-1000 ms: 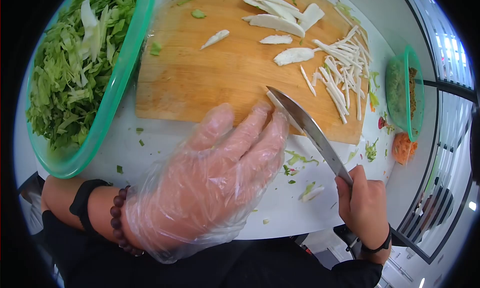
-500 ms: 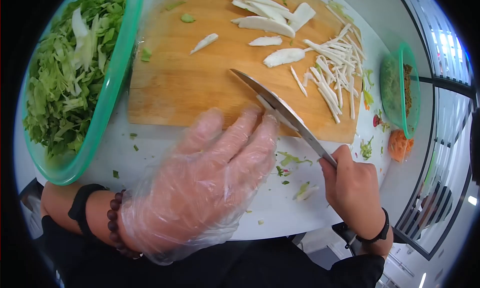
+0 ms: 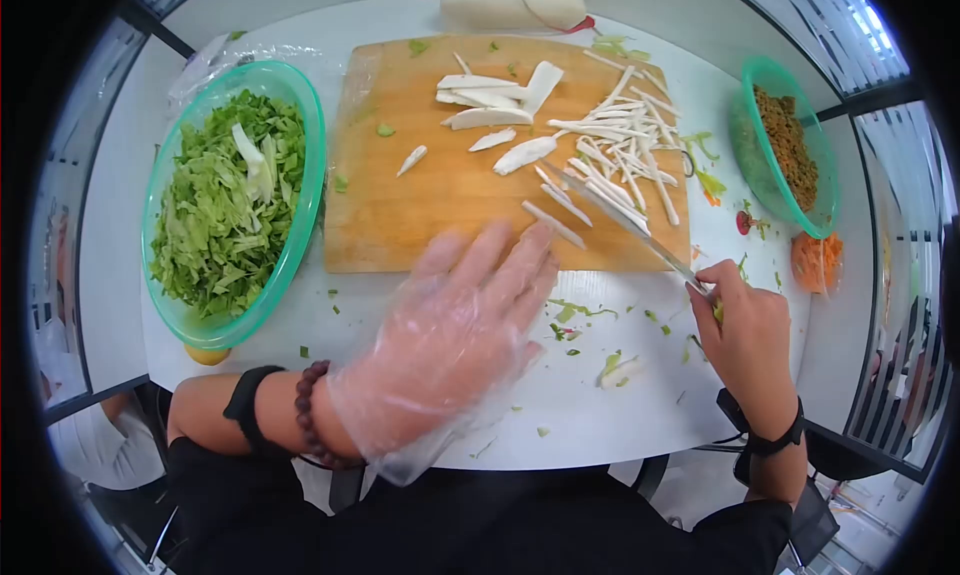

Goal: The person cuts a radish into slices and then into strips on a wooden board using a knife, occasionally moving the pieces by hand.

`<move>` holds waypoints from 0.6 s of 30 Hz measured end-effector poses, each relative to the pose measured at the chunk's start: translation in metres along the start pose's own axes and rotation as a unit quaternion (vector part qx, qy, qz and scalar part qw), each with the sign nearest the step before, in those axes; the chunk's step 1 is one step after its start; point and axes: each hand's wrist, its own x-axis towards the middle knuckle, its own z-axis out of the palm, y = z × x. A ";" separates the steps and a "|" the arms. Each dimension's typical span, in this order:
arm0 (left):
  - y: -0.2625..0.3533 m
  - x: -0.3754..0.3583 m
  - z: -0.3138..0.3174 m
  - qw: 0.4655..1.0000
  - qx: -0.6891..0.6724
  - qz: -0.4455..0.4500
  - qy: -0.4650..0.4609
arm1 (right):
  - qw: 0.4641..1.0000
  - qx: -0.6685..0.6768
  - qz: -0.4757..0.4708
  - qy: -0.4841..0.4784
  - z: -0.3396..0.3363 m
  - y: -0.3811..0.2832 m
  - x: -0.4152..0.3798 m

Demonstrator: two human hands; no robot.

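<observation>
My left hand (image 3: 450, 300), in a clear plastic glove, lies over the front edge of the wooden cutting board (image 3: 400, 225) with its fingers stretched out. A cut white radish stick (image 3: 553, 225) lies by its fingertips. My right hand (image 3: 742, 325) grips the handle of a kitchen knife (image 3: 635, 230), whose blade points up and left across the board beside thin radish slivers (image 3: 567, 201). Just beyond the blade lies a heap of radish strips (image 3: 625, 140). Flat radish slices (image 3: 490, 100) rest farther back on the board.
On the left stands a green bowl (image 3: 312, 220) of shredded leafy greens (image 3: 225, 215). At the right are a green bowl (image 3: 745, 150) of brown crumbly food and some shredded orange vegetable (image 3: 818, 263). A whole white radish (image 3: 510, 5) lies behind the board. Green scraps litter the white table (image 3: 480, 440).
The view has shifted, showing more of the table. The knife has moved right toward the radish strips, away from my left fingers, and freshly cut slivers now lie beside its blade.
</observation>
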 end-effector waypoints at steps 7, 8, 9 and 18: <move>0.015 0.023 -0.021 0.999 -0.028 0.006 -0.039 | 0.997 -0.048 -0.022 0.049 -0.007 0.023 -0.006; 0.020 0.026 -0.032 0.998 -0.031 -0.003 -0.049 | 0.997 -0.056 -0.025 0.054 -0.007 0.026 -0.007; 0.025 0.029 -0.045 0.998 -0.034 -0.014 -0.058 | 0.995 -0.068 -0.034 0.067 -0.006 0.027 -0.007; 0.000 0.081 -0.016 0.985 -0.131 0.109 0.019 | 0.980 -0.134 -0.065 0.129 -0.006 0.027 -0.006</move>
